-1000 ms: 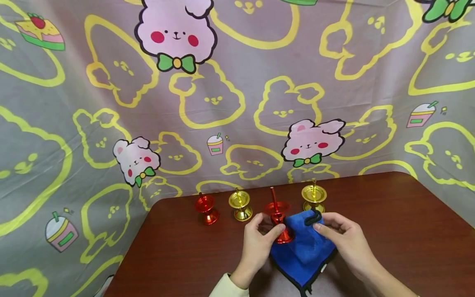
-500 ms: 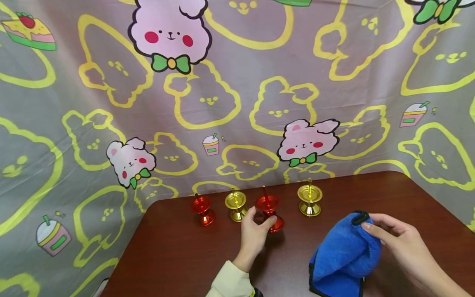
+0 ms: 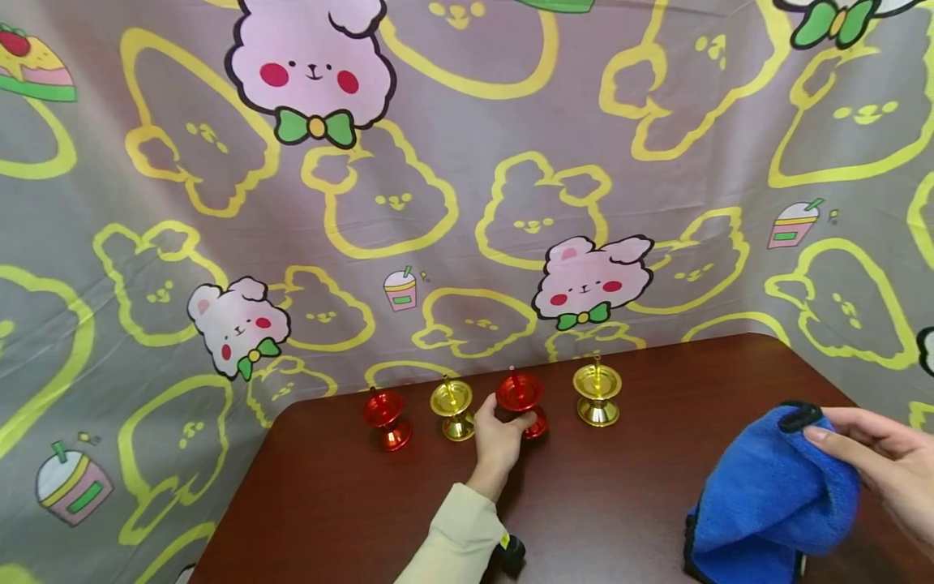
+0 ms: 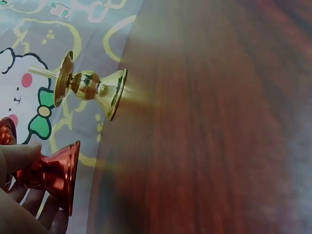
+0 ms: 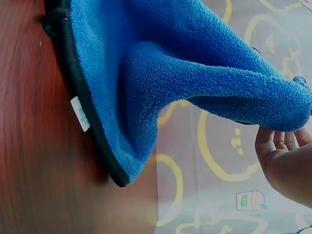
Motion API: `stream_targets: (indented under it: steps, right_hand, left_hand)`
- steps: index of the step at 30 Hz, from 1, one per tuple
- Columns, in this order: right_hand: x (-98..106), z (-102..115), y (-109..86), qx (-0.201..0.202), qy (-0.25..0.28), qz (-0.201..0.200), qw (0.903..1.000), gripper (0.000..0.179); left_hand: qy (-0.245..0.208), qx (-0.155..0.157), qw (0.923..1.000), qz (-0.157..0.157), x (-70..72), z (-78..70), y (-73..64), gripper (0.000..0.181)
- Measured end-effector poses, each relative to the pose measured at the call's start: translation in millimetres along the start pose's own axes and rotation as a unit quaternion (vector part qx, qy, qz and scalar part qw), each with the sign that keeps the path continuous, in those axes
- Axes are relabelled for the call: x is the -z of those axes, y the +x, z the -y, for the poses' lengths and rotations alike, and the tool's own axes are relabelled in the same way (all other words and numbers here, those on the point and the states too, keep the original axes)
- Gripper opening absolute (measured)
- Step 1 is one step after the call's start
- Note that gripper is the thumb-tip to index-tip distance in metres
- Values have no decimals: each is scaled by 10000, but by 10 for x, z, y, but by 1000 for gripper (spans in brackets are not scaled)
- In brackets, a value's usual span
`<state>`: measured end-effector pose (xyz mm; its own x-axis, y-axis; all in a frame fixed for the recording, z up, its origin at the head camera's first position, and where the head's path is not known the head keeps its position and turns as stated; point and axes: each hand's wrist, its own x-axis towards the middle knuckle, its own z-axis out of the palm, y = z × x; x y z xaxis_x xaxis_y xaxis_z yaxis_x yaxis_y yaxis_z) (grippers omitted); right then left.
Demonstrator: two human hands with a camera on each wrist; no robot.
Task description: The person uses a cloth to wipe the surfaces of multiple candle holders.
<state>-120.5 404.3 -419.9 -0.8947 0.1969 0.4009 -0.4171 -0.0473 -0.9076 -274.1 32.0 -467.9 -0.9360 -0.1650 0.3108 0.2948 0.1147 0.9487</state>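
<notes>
My left hand (image 3: 499, 438) grips the stem of a red candle holder (image 3: 521, 394) near the back of the table. In the left wrist view, the base of this red candle holder (image 4: 61, 175) appears raised off the tabletop. To either side stand a gold candle holder (image 3: 452, 399) and another gold candle holder (image 3: 597, 383), the latter also seen beyond my fingers. Farther left is a second red candle holder (image 3: 384, 410). At the right, my right hand (image 3: 886, 458) pinches a blue cloth (image 3: 773, 495) by its black-trimmed edge. The cloth hangs in folds, partly hiding the hand in the right wrist view.
A brown wooden table (image 3: 584, 503) carries the candle holders in a row along its back edge. Behind it hangs a curtain (image 3: 438, 203) printed with cartoon rabbits. A black device (image 3: 512, 555) is on my left wrist.
My left hand has carried the red candle holder away from the cloth, back between the gold ones. My right hand has drawn the blue cloth off to the right.
</notes>
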Motion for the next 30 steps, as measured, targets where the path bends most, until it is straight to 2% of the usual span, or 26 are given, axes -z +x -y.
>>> stream_targets:
  steps: [3,6,11,14,18,24,28,30]
  right_hand:
    - [100,-20,-10,253,278,116,9992,44]
    - [174,-49,-32,341,381,155,9986,45]
    - [238,-75,-71,188,196,178,9995,43]
    - [232,-53,-91,109,-176,121,9997,42]
    - [188,-14,-118,-146,-1153,-69,9932,41]
    - [172,19,-138,-336,-1395,-122,9896,39]
    - [154,55,-170,-580,-2125,-236,9752,37]
    - [150,66,-185,-629,-2246,-258,9721,37]
  left_hand:
    - [131,-36,9999,-53,-56,28,51,44]
    - [245,16,9996,-133,-105,73,101,45]
    - [351,170,9990,-229,-156,139,162,45]
    - [481,301,9981,-256,-174,169,180,45]
    - [599,412,9969,-312,-173,217,186,47]
    - [527,404,9972,-356,-166,256,172,47]
    - [560,390,9973,-266,-171,247,161,49]
    - [476,437,9976,-237,-177,233,144,53]
